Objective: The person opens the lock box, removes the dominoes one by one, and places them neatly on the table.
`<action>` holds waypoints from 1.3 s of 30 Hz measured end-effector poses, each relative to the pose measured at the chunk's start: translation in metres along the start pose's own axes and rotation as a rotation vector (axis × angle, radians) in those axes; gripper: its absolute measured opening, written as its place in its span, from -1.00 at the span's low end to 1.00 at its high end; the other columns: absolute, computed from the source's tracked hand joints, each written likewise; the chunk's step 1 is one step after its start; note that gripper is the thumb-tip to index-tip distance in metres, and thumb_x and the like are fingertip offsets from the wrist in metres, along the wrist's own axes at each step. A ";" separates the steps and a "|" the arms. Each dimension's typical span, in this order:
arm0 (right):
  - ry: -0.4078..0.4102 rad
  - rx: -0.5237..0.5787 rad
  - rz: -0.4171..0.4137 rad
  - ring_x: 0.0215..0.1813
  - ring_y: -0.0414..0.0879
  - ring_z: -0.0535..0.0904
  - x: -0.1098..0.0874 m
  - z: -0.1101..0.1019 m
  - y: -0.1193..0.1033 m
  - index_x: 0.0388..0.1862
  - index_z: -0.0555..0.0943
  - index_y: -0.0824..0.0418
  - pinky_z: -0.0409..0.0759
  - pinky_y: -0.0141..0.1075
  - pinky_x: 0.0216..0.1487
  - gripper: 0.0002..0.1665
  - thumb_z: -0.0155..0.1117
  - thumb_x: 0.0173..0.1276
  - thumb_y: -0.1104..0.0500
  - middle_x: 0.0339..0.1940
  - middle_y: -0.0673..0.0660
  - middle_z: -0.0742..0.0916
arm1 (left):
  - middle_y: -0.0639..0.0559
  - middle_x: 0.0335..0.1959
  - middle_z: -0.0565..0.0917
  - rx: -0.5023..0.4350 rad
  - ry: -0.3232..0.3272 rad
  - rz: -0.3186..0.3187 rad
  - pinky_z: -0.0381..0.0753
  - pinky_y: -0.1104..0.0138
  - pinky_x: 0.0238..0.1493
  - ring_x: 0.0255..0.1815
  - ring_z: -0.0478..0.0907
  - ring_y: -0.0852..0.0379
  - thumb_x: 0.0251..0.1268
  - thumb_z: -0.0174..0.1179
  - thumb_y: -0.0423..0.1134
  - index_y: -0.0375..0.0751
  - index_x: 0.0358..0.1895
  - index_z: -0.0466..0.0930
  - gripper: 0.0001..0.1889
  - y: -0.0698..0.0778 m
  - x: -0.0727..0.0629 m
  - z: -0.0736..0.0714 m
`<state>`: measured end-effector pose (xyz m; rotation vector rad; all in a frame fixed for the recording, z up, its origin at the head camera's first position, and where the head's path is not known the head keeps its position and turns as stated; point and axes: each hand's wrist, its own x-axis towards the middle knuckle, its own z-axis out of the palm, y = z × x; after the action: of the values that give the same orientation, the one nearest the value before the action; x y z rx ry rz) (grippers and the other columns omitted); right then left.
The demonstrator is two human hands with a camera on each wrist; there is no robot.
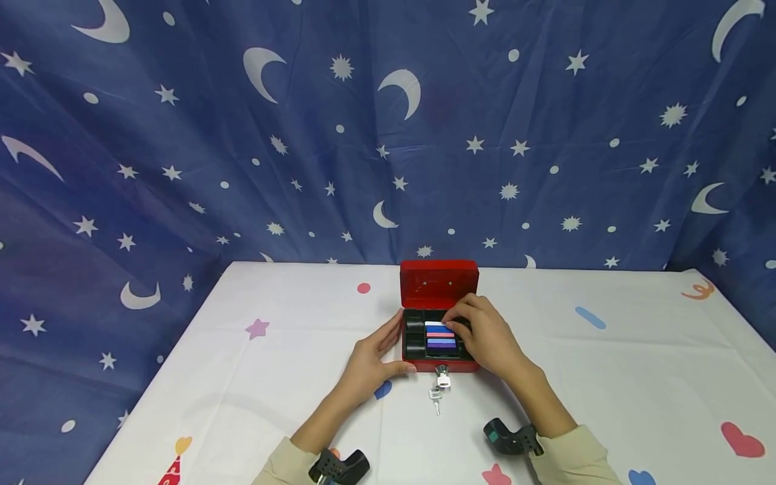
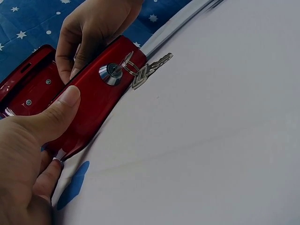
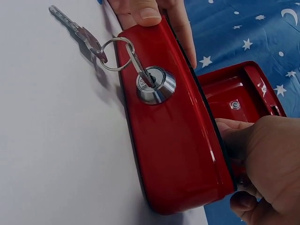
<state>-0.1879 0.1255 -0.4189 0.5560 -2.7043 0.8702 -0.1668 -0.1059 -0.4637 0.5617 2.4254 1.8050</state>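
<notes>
A red cash box [image 1: 439,366] stands on the table with its lid [image 1: 439,283] up and a black compartment tray [image 1: 415,345] inside. My left hand [image 1: 372,357] holds the box by its left side, thumb on the front edge. My right hand [image 1: 487,337] reaches in from the right, fingers bent, with thumb and fingertips at the upper end of several stacked strips [image 1: 440,342] in white, blue, pink and purple. Whether it pinches a strip I cannot tell. In the right wrist view, a key sits in the round lock [image 3: 157,85], and a second key [image 3: 77,32] hangs from its ring [image 3: 117,54].
A white tablecloth [image 1: 291,377] printed with coloured shapes covers the table. Behind it hangs a dark blue curtain [image 1: 339,168] with moons and stars. Black wrist cameras [image 1: 508,436] are strapped on both wrists, close over the cloth.
</notes>
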 end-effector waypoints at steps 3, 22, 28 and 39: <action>-0.005 0.011 0.009 -0.07 -0.02 0.46 0.000 0.000 0.000 -0.32 0.69 0.10 0.59 -0.08 0.01 -0.93 0.39 0.22 0.25 -0.26 0.02 0.55 | 0.10 0.40 0.28 -0.002 0.001 0.000 0.33 0.40 0.25 0.35 0.27 0.23 -0.10 0.50 -0.25 -0.01 0.48 0.15 -0.01 0.000 0.000 0.000; -0.066 -0.037 0.009 -0.21 -0.13 0.38 0.000 0.005 0.002 -0.15 0.74 0.23 0.54 -0.24 -0.24 -0.81 0.34 0.28 0.21 -0.34 -0.01 0.44 | 0.08 0.40 0.29 0.008 0.002 0.007 0.35 0.40 0.23 0.33 0.29 0.22 -0.10 0.50 -0.24 -0.03 0.48 0.15 -0.01 0.000 0.000 0.000; -0.075 -0.028 0.023 -0.21 -0.13 0.40 0.000 0.004 0.002 -0.18 0.74 0.20 0.55 -0.23 -0.21 -0.83 0.35 0.27 0.20 -0.33 -0.01 0.45 | 0.08 0.40 0.29 0.001 -0.002 0.007 0.33 0.39 0.25 0.34 0.28 0.23 -0.08 0.49 -0.26 -0.04 0.49 0.14 -0.01 0.000 -0.001 0.000; -0.027 0.006 0.005 -0.21 -0.07 0.47 0.000 0.003 0.001 -0.23 0.72 0.23 0.59 -0.16 -0.11 -0.88 0.37 0.25 0.24 -0.25 0.04 0.48 | 0.13 0.40 0.28 0.006 -0.003 0.004 0.32 0.38 0.26 0.34 0.28 0.24 -0.11 0.50 -0.24 0.02 0.48 0.15 -0.01 -0.001 0.000 0.000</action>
<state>-0.1885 0.1246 -0.4224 0.5664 -2.7290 0.8786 -0.1666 -0.1060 -0.4644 0.5701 2.4300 1.7985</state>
